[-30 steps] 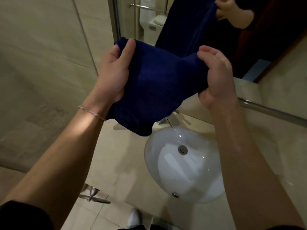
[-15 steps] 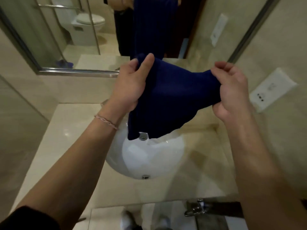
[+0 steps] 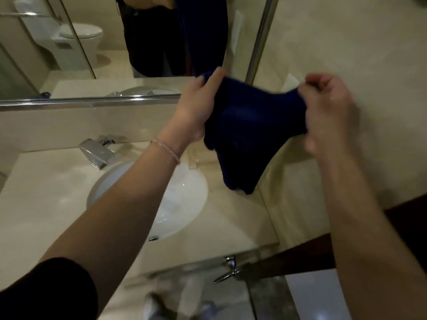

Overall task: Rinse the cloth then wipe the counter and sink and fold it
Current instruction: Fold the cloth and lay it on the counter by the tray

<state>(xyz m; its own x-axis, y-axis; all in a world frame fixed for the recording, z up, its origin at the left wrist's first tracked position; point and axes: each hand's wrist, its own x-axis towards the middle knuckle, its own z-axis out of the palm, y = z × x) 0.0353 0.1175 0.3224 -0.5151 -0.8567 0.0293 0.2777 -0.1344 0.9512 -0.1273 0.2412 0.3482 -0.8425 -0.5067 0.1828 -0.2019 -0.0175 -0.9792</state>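
A dark blue cloth (image 3: 249, 132) hangs in the air between both hands, above the right end of the beige counter (image 3: 46, 199). My left hand (image 3: 198, 109) grips its left top edge with the thumb over the front. My right hand (image 3: 328, 112) pinches the right top edge with curled fingers. The cloth's lower part droops to a point over the counter's right side. The white oval sink (image 3: 184, 197) lies below my left forearm, which hides part of it. A chrome faucet (image 3: 97, 153) stands behind the basin.
A mirror (image 3: 92, 42) with a metal frame runs along the back wall and reflects a toilet and the person. A beige wall (image 3: 346, 42) closes the right side. A chrome door handle (image 3: 228, 271) sticks out below the counter's front edge.
The view has swung left, so the sink and faucet now sit left of the cloth. Both hands have kept their hold on the cloth, now over the counter's right end.
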